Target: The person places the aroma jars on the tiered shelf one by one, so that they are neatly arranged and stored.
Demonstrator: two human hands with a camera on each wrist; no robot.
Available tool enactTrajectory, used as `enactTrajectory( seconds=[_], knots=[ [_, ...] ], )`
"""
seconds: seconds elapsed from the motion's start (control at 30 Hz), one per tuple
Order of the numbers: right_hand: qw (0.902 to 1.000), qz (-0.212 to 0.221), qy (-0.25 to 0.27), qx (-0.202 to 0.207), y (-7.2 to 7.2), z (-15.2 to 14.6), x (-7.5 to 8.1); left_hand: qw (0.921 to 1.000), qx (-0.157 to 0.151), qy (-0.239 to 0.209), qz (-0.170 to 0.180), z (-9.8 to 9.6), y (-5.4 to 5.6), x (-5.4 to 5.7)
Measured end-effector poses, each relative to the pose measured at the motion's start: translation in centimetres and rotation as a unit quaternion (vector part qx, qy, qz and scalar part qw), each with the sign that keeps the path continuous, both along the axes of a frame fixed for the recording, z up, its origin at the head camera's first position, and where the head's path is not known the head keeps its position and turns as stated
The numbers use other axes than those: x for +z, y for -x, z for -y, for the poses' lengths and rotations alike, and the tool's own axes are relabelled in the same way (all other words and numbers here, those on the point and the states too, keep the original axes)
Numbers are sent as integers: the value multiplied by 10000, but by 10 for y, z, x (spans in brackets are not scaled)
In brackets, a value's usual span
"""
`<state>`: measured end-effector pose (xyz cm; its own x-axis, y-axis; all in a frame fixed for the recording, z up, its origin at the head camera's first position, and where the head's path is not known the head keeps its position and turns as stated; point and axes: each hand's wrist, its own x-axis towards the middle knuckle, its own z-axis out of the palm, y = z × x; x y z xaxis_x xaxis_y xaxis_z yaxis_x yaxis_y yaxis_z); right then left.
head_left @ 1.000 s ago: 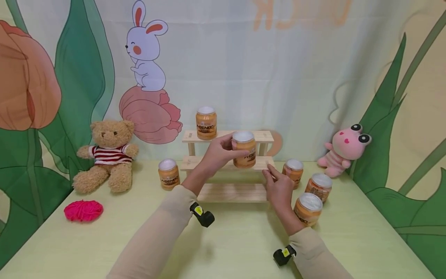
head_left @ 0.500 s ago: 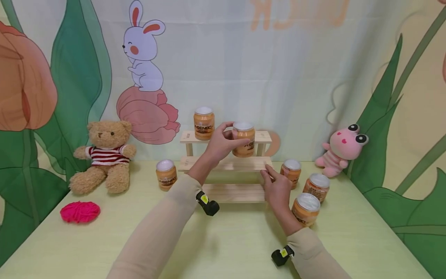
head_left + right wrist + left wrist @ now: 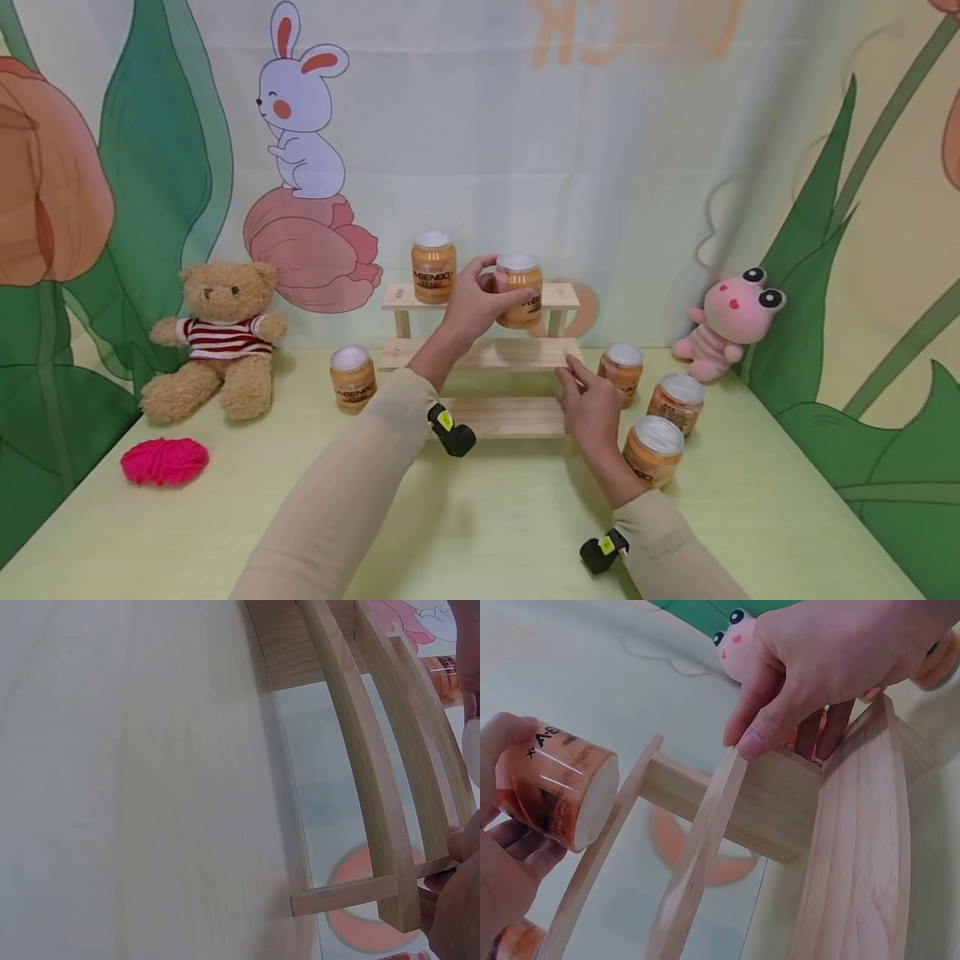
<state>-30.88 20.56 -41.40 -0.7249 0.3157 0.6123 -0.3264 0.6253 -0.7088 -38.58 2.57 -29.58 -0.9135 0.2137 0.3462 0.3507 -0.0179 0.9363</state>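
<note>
My left hand (image 3: 472, 307) grips an orange-brown jar (image 3: 519, 285) with a whitish lid, fingers and thumb round its sides. The jar overlaps the top board of a three-tier wooden display shelf (image 3: 517, 354) in the head view; the left wrist view shows the jar (image 3: 562, 784) beside the top board's edge. With thumb and forefinger, my right hand (image 3: 595, 412) pinches the right end of the middle board, as the left wrist view shows this hand (image 3: 825, 660) up close. A similar jar (image 3: 433, 271) stands on the top board's left part.
One jar (image 3: 352, 382) stands left of the shelf. To the right are three more: a back jar (image 3: 621, 375), a middle jar (image 3: 677, 406) and a front jar (image 3: 652, 454) near my right wrist. A teddy bear (image 3: 225, 342), pink yarn (image 3: 165, 461) and pink frog toy (image 3: 727, 325) flank them.
My left hand has raised the jar from in front of the middle board to the top board's level. The right hand keeps its place at the shelf. The view has shifted slightly.
</note>
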Motion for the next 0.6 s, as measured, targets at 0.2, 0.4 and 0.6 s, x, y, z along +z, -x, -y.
enactTrajectory(
  seconds=[0.2, 0.4, 0.6],
  knots=[
    [10000, 0, 1, 4, 0, -1, 0, 9999, -20, -72, -151, -2, 2, 3],
    [10000, -29, 37, -24, 1, -2, 0, 9998, 70, 80, -189, -2, 6, 6],
    [10000, 7, 52, 21, 1, -2, -1, 9996, 141, 65, -246, -2, 10, 6]
  ],
)
